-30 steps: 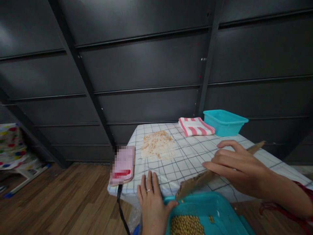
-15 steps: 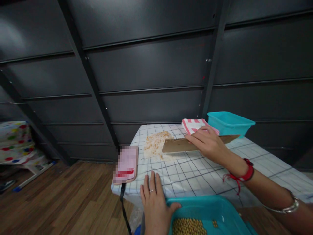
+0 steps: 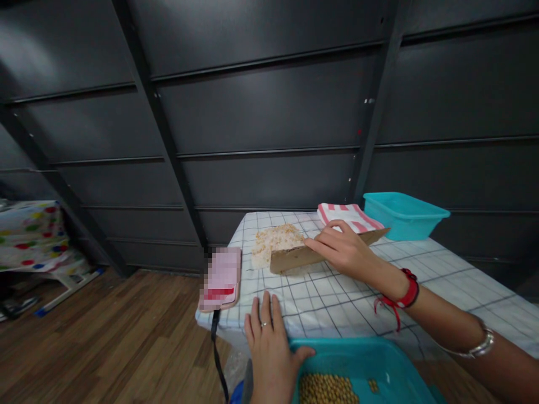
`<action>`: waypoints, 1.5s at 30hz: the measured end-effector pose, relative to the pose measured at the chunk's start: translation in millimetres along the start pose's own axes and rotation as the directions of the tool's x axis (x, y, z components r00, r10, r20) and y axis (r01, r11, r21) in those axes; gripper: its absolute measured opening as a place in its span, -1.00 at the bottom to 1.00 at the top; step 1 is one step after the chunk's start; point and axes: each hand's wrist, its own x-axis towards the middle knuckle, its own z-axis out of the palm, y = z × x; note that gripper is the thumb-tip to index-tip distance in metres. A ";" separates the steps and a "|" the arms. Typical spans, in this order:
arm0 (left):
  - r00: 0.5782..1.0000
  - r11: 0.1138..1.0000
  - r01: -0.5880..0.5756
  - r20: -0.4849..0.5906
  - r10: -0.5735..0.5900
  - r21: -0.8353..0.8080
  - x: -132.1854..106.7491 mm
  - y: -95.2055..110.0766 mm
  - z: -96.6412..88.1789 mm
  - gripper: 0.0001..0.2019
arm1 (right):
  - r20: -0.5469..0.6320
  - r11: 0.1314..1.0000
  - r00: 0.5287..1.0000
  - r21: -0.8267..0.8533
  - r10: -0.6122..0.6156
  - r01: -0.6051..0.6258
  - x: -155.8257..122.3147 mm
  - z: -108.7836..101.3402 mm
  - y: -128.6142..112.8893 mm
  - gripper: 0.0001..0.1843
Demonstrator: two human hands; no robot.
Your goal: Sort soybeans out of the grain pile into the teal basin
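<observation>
My right hand (image 3: 343,252), with a red bracelet at its wrist, grips the top edge of a strip of brown cardboard (image 3: 295,258). The strip stands on edge on the checked tablecloth, against the near right side of a spread of whitish grains mixed with yellow bits (image 3: 275,238). Their exact kind I cannot make out. Fingers stretched out, my left hand (image 3: 272,348) lies at the table's near edge, its thumb over the rim of a teal tub (image 3: 357,345). Inside that tub are many round, yellowish-brown beans (image 3: 328,388).
A pink phone-like object (image 3: 223,275), partly pixelated, lies at the table's left edge with a black strap (image 3: 217,348) hanging down. Toward the back right are a folded pink-and-white striped cloth (image 3: 347,216) and a second teal tub (image 3: 404,216). A dark panelled wall (image 3: 269,112) rises behind.
My right hand has drawn the cardboard strip left and slightly nearer, along the front of the grains. The left hand keeps its place by the tub. The view has shifted a little.
</observation>
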 end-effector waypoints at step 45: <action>1.000 0.999 0.003 -0.021 -0.003 -0.041 3.9 1.4 -6.7 0.18 | -0.027 0.990 1.000 0.142 -0.009 0.013 -14.4 -29.1 -18.5 -0.80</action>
